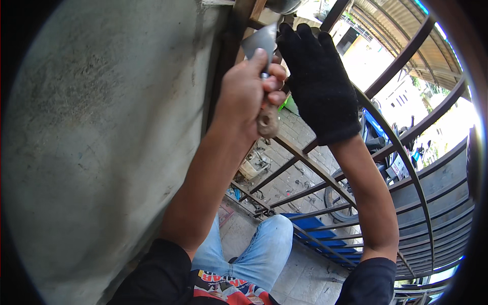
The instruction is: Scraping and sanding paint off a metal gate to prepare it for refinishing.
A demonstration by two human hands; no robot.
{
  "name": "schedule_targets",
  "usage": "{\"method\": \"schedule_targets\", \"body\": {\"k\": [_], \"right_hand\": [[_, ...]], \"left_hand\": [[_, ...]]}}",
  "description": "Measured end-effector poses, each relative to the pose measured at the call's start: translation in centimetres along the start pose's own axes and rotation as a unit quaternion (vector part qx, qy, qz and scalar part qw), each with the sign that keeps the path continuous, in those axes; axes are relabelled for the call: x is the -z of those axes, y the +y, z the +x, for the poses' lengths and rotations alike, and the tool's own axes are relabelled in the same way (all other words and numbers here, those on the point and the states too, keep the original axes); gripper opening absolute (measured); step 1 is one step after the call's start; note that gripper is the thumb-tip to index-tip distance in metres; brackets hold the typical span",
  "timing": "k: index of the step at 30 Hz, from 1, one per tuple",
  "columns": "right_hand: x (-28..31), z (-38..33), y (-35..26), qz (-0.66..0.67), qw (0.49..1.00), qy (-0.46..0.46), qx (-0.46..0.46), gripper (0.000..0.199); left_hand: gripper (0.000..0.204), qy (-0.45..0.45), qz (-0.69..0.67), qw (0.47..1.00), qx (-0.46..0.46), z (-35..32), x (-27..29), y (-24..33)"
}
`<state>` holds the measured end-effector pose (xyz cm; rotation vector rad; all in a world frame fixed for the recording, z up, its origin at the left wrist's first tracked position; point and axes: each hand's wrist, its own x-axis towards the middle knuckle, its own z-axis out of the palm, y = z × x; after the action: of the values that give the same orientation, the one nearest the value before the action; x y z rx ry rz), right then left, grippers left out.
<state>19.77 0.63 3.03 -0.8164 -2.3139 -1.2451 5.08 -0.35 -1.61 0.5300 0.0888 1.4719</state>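
My bare left hand (239,94) is closed around a putty knife (268,123), its worn wooden handle pointing down and my thumb pressed against the base of the metal blade. The wide blade points upward, close to the brown metal frame of a railing (307,161). Just right of it, my right hand (320,84) wears a black knitted glove. Its fingers stretch up, slightly apart, against the upper bars; the palm side is hidden, so whether it touches a bar cannot be made out.
A rough grey plastered wall (101,112) fills the left side. Brown bars curve across the right. Beyond them are paving, a whitish container (254,165), a wheel (339,203) and a blue motorbike (373,124). A blue panel (312,227) lies low behind the bars, beside my knees.
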Motion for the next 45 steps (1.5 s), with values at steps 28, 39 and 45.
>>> {"method": "schedule_targets", "body": {"k": [28,39,45], "right_hand": [[1.4,-4.7,1.2,0.028,0.997,-0.006,-0.072,0.081],[5.9,-9.1,2.3,-0.083,0.992,0.040,-0.090,0.045],[6.1,-9.6,1.4,-0.077,0.990,0.023,-0.117,0.054]], "left_hand": [[0.024,-0.013,0.035,0.998,0.043,-0.5,-0.8,-0.2],[0.025,-0.022,0.136,0.988,0.065,-2.1,-1.6,-2.0],[0.023,-0.047,0.261,0.964,0.019,-2.0,-0.8,-1.1]]}}
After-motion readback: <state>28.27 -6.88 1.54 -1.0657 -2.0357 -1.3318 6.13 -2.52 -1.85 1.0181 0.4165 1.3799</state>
